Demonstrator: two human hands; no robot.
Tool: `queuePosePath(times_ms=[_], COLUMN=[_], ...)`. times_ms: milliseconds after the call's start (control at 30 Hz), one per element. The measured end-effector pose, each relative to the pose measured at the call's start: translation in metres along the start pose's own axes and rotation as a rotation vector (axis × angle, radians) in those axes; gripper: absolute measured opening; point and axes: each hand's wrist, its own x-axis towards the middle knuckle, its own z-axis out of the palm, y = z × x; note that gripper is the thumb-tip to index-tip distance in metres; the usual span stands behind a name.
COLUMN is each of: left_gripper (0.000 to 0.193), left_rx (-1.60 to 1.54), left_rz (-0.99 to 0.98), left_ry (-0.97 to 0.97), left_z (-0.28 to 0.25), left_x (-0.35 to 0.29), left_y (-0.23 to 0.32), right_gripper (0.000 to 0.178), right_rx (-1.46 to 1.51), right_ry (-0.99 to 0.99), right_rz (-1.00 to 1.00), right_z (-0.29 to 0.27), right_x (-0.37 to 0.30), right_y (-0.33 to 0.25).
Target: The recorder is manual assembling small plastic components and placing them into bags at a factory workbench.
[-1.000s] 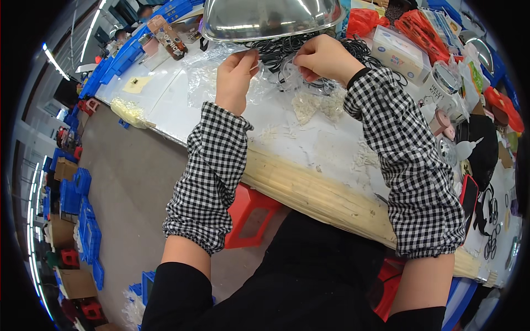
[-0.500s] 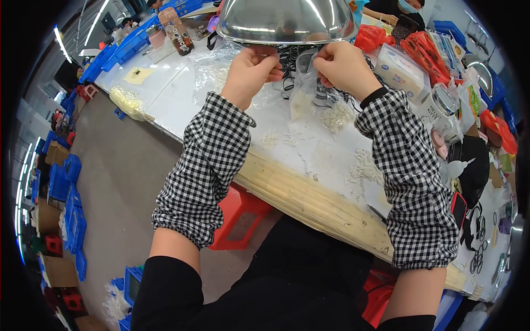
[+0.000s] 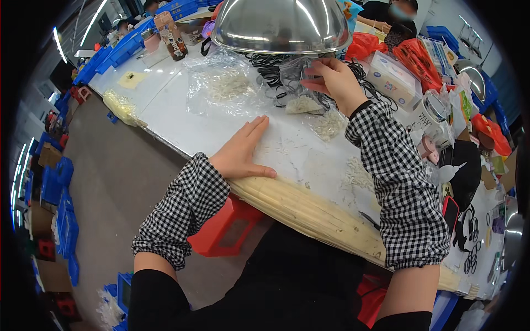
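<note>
My left hand [image 3: 241,150] lies with fingers stretched out on the white table [image 3: 182,129], its thumb near the yellowish padded front edge [image 3: 298,201]. Nothing is in it. Farther off, my right hand [image 3: 338,83] hovers beside a clear plastic bag [image 3: 292,71], fingers and thumb apart. Small white pieces [image 3: 302,105] fill the bottom of that bag, which rests on the table. Just nearer is a little heap of white pieces [image 3: 329,124]. A larger clear bag of whitish pieces [image 3: 225,84] spreads beyond my left hand.
A shiny metal dome [image 3: 281,27] stands at the far side, with black loops [image 3: 265,69] beneath. To the right are a tissue box [image 3: 393,77], red plastic bags [image 3: 422,60] and a clear jar [image 3: 433,113]. A red stool [image 3: 226,226] sits below the edge. A co-worker [image 3: 386,19] sits opposite.
My left hand has come down and nearer, from by the dome onto the table. The bag that hung between my hands now sits lower on the table. My right hand's fingers have spread.
</note>
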Motion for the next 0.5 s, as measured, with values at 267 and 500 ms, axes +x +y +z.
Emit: queuePosePath(times_ms=[267, 500], left_gripper=[0.099, 0.074], left_rx=[0.057, -0.249], left_rz=[0.181, 0.165], left_ry=[0.034, 0.012], left_z=[0.013, 0.017], left_x=[0.026, 0.017], left_y=[-0.006, 0.009], right_gripper=[0.018, 0.021], right_rx=[-1.216, -1.142], right_ry=[-0.417, -0.403], right_rz=[-0.043, -0.369], right_z=[-0.039, -0.01], right_x=[-0.068, -0.084], right_y=[0.008, 0.051])
